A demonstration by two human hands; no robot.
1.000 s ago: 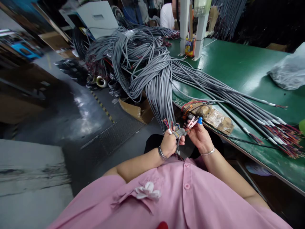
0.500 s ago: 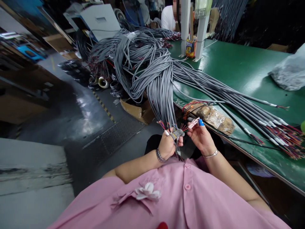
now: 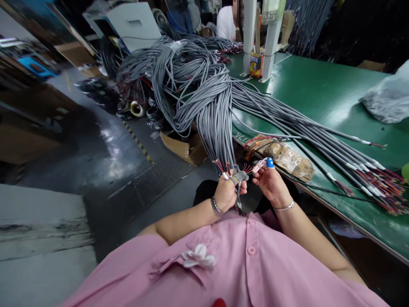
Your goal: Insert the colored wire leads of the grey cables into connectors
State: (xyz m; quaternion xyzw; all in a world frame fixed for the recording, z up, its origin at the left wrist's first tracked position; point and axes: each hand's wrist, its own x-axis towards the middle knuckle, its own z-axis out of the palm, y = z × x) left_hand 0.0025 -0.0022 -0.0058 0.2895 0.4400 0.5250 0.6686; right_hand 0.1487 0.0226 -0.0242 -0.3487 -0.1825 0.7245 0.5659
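My left hand (image 3: 226,194) is closed round a grey cable end, with a grey cover on its thumb. Thin coloured wires (image 3: 247,169) fan out beside that thumb. Just to the right, my right hand (image 3: 271,186) pinches a small pink-and-white piece (image 3: 259,165) close to the wire tips; a blue cover (image 3: 270,162) sits on one of its digits. Beyond both hands, a thick bundle of grey cables (image 3: 215,123) hangs over the table edge, its coloured wire ends by my left hand.
More grey cables (image 3: 306,132) lie across the green table (image 3: 335,89). A taped wooden block (image 3: 287,160) rests at its near edge. An open cardboard box (image 3: 179,147) stands on the floor. Far back, a person in white (image 3: 225,24) is beside a white post. A plastic bag (image 3: 388,96) lies right.
Both hands have shifted very slightly to the right in the view, keeping their holds. The background has moved a little with the camera.
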